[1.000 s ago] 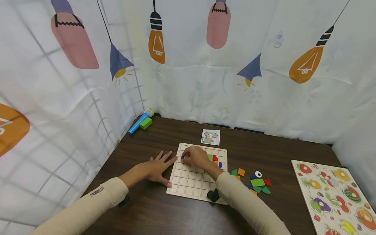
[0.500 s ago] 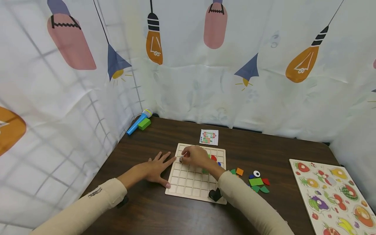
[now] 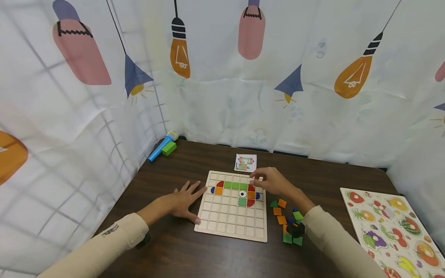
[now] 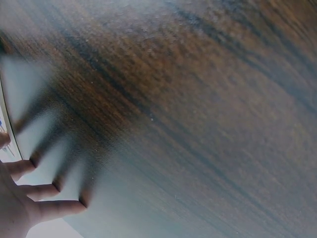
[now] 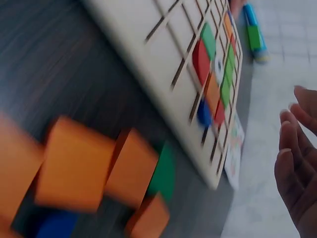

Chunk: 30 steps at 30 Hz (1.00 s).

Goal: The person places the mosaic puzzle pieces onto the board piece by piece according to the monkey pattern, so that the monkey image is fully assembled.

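Observation:
A wooden grid board (image 3: pixel 222 227) lies on the dark table. Its upper rows hold green pieces (image 3: pixel 231 185), a round white-and-black eye piece (image 3: pixel 242 194), and red, orange and blue pieces. At the left end of that group sit a red piece (image 3: pixel 220 184), an orange square (image 3: pixel 218 190) and a blue half-round (image 3: pixel 212 190). My left hand (image 3: pixel 185 202) is spread flat, fingertips and thumb at the board's left edge. Over the board's upper right corner is my right hand (image 3: pixel 272 181), its fingers loosely bent. In the right wrist view nothing shows between its fingers (image 5: pixel 287 148).
Loose orange squares (image 3: pixel 281 220) and green and blue pieces lie right of the board. Behind it is a printed pattern card (image 3: pixel 245 163). A toy microphone (image 3: pixel 160 149) and green block (image 3: pixel 169 148) sit back left; a fruit puzzle board (image 3: pixel 389 227) lies far right.
My right hand has left the board's left side and moved right, uncovering the red, orange and blue pieces there. My left hand has stayed at the board's edge.

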### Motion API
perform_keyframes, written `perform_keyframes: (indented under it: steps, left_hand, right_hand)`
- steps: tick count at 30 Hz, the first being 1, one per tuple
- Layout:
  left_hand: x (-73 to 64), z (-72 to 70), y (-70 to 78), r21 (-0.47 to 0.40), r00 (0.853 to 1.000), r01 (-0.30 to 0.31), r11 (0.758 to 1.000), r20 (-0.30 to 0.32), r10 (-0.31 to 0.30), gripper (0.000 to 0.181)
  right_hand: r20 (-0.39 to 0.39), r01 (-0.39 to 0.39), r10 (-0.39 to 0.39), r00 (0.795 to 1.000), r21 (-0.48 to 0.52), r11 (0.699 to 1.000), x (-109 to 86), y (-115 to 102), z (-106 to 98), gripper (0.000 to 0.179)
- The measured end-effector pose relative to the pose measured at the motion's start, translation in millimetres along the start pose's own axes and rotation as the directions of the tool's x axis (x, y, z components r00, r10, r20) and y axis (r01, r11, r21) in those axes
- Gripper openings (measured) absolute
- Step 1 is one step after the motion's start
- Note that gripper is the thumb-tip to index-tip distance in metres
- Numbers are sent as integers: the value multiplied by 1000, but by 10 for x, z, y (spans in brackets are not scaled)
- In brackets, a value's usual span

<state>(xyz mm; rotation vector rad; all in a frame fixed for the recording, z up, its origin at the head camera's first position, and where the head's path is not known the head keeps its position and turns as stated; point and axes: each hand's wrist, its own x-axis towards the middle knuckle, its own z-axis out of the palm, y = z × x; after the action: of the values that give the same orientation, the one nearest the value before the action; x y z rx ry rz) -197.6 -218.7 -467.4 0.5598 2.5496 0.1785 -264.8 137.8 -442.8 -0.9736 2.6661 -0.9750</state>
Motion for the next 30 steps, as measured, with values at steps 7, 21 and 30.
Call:
perform_keyframes:
  steps: [7, 21, 30]
  left_hand:
    - [-14, 1, -15, -12, 1000, -6, 1000, -6, 6, 116]
    - [12, 14, -20, -12, 1000, -14, 1000, -23, 13, 116]
    - [8, -3, -14, -15, 1000, -14, 1000, -23, 14, 116]
  right_hand:
    - [55, -65, 65, 996, -9, 998, -538, 339, -233, 30]
    - [42, -70, 71, 997, -25, 997, -1437, 893, -529, 18]
    - [48, -69, 70, 996, -17, 997, -1729, 1096, -565, 23]
